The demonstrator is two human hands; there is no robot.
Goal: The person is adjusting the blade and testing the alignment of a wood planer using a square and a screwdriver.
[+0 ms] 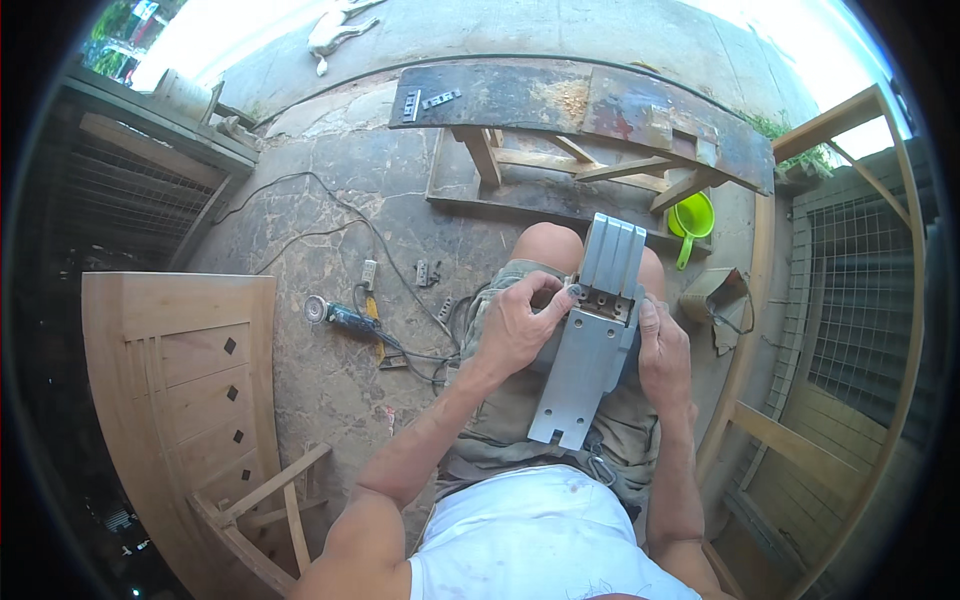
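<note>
An electric hand planer [578, 375] rests across my lap with its grey metal sole facing up. Between the grooved front plate and the long smooth rear plate, its blade slot is exposed, showing small bolt heads. My left hand [522, 325] is at the left side of this slot, thumb and fingertips pinched together. Whatever they pinch is too small to make out. On the planer's right side my right hand [664, 355] grips the body, with the thumb up along the edge by the slot.
A stained wooden bench [620, 100] stands ahead, with a lime-green dipper [690, 215] beneath its right end. An angle grinder [342, 317] and cords lie on the floor to my left. A carved wooden panel [180, 345] stands farther left; a wooden frame [745, 330] rises at right.
</note>
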